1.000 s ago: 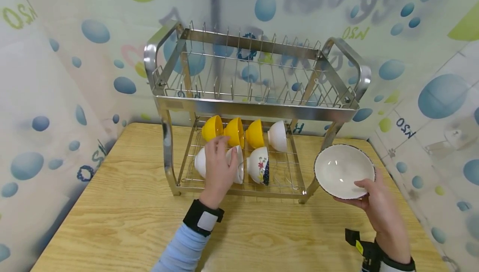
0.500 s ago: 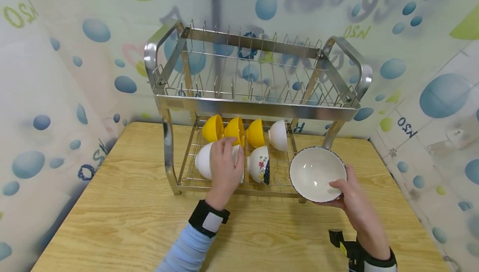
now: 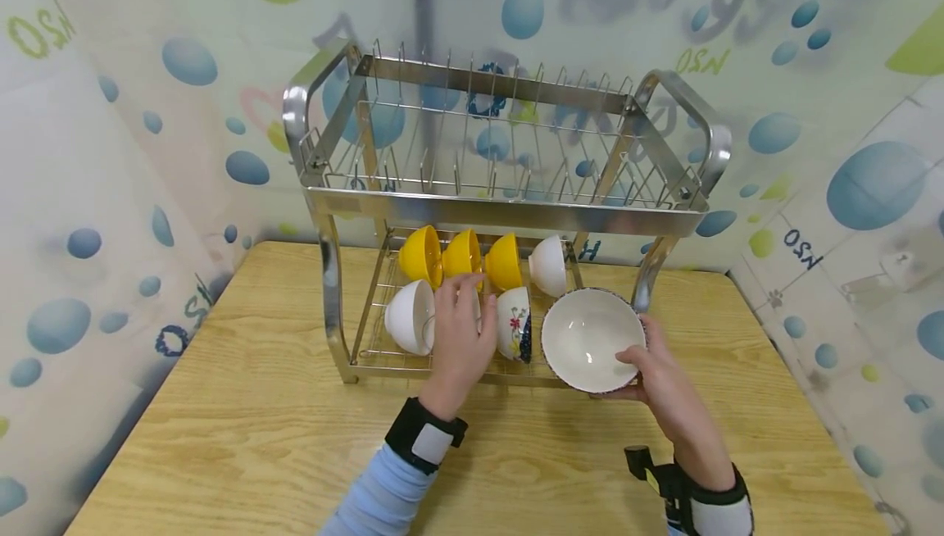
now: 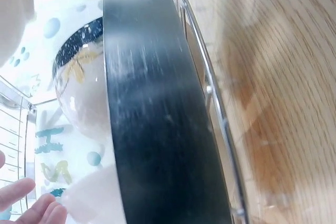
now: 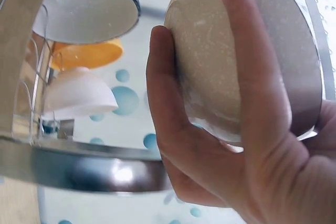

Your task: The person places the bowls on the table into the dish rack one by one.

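My right hand [image 3: 667, 388] grips a large cream bowl [image 3: 590, 341] with a dark speckled rim, its thumb inside and its fingers round the outside. The bowl is tilted, its mouth facing the head camera, in front of the rack's lower right corner. In the right wrist view, the fingers lie along the bowl's outer wall [image 5: 207, 51]. My left hand [image 3: 460, 347] reaches over the lower tier with loosely bent fingers, partly hiding a white bowl [image 4: 94, 198]. On either side of it stand another white bowl [image 3: 407, 319] and a floral bowl [image 3: 512, 323].
A two-tier metal dish rack [image 3: 509, 212] stands on the wooden table [image 3: 243, 405] by a patterned wall. Behind the front bowls, yellow bowls [image 3: 503, 261] and a white bowl [image 3: 548, 265] stand on edge. The rack's front bar [image 4: 152, 98] crosses the left wrist view.
My right hand has carried the cream bowl leftward, from beside the rack to beside the floral bowl. The left hand has shifted right, uncovering more of the leftmost white bowl.
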A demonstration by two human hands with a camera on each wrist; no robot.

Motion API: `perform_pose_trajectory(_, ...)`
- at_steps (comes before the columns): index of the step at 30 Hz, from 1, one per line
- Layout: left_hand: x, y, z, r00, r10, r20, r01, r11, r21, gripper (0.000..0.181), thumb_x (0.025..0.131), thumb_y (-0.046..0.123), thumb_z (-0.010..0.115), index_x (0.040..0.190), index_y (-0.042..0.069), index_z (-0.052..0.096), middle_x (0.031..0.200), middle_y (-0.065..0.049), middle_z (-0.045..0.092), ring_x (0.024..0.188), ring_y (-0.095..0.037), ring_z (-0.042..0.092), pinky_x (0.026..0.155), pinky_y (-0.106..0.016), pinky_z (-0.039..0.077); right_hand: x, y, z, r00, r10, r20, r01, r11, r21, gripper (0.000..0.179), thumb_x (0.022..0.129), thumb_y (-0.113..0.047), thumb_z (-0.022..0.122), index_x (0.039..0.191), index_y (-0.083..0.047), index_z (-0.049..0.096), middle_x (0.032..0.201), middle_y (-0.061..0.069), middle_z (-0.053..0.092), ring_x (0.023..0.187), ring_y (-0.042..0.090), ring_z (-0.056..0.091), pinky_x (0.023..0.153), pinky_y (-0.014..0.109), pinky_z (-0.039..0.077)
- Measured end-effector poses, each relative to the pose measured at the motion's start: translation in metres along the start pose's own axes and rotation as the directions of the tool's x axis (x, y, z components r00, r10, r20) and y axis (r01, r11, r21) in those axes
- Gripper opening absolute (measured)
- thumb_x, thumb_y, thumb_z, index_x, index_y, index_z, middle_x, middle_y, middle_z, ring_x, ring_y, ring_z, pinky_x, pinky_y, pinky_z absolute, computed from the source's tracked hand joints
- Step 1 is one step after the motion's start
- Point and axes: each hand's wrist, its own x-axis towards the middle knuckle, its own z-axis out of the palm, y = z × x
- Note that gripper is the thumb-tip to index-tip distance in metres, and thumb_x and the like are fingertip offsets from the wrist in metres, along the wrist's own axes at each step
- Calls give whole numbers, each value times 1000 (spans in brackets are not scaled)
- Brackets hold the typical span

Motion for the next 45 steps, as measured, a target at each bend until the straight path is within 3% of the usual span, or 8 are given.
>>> perform_pose_trajectory(8,-3,4,2,1000,29,-1,-29,1000,4,29,94,18,54,117,1,58,114,-14,52,106,-26,48,90,-38,45,9,2,10,999,18,40,-19,1000,15,57,95,-5,30,145,-7,2,140,30,21,87,25,63,72,46,57)
perform_pose_trajectory(14,-7,9,1,999,26,35,-26,1000,-13,30,97,21,51,119,2,57,115,-14,53,105,-24,51,90,-37,48,13,2,17,998,14,62,-15,1000,20,58,95,-5,31,146,-7,2,142,31,19,90,31,64,72,47,57)
perform_pose_trajectory(18,-9,11,0,997,4,73,2,998,-70,31,98,22,49,120,2,57,113,-14,54,104,-26,53,89,-38,49,18,3,21,998,23,63,-25,999,32,58,94,-4,30,145,-6,4,142,31,20,91,32,64,71,47,57)
perform_pose_trajectory(23,-10,13,-2,988,-63,141,87,982,-167,32,99,24,48,121,3,56,112,-12,54,100,-24,55,84,-35,51,24,4,28,997,30,67,-32,999,34,58,93,-3,30,145,-5,5,142,31,20,90,32,63,71,48,57)
perform_pose_trajectory(28,-10,14,-5,967,-142,211,193,950,-244,32,100,27,46,123,6,55,112,-7,56,100,-16,56,85,-32,52,27,5,33,996,41,73,-42,999,17,58,92,-4,32,145,-6,8,142,29,21,93,33,62,71,48,57)
perform_pose_trajectory(35,-7,15,-10,935,-211,285,302,896,-326,32,101,30,43,121,11,59,115,-2,60,102,-15,57,85,-33,51,29,3,42,994,40,106,-44,998,33,59,92,-5,35,144,-6,9,143,28,21,93,32,61,70,49,57)
perform_pose_trajectory(40,-4,15,-15,891,-278,359,405,844,-353,34,101,36,41,121,15,59,117,-1,61,102,-16,57,85,-35,51,30,2,47,992,31,122,-35,999,32,58,92,-6,36,144,-8,10,144,27,20,94,34,60,70,50,56)
perform_pose_trajectory(45,-1,13,-18,842,-322,433,494,783,-378,38,102,38,39,122,13,59,119,-6,62,105,-19,58,88,-38,51,30,2,49,989,12,147,-18,999,37,59,93,-6,35,145,-9,9,144,28,20,94,34,60,71,53,55)
